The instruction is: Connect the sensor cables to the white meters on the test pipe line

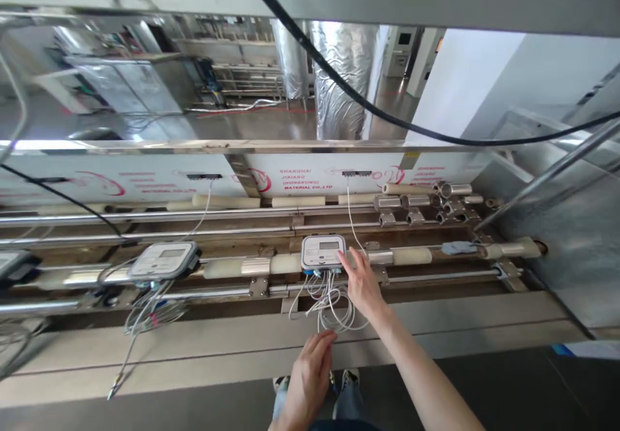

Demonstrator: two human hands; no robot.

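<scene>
My right hand (361, 283) reaches forward with its fingers apart, the fingertips touching the right side of a white meter (323, 251) with a small display, mounted on a pipe line. A bundle of white cables (332, 305) hangs looped below the meter. My left hand (307, 376) hovers lower, fingers loosely spread, its fingertips near the bottom of the cable loop. Neither hand grips anything.
A second white meter (163, 260) with hanging cables sits to the left on the same pipe (232, 267). A third meter (12, 264) shows at the left edge. Metal fittings (436, 201) lie at the back right. A black cable (368, 105) crosses overhead. A grey ledge (460, 321) runs along the front.
</scene>
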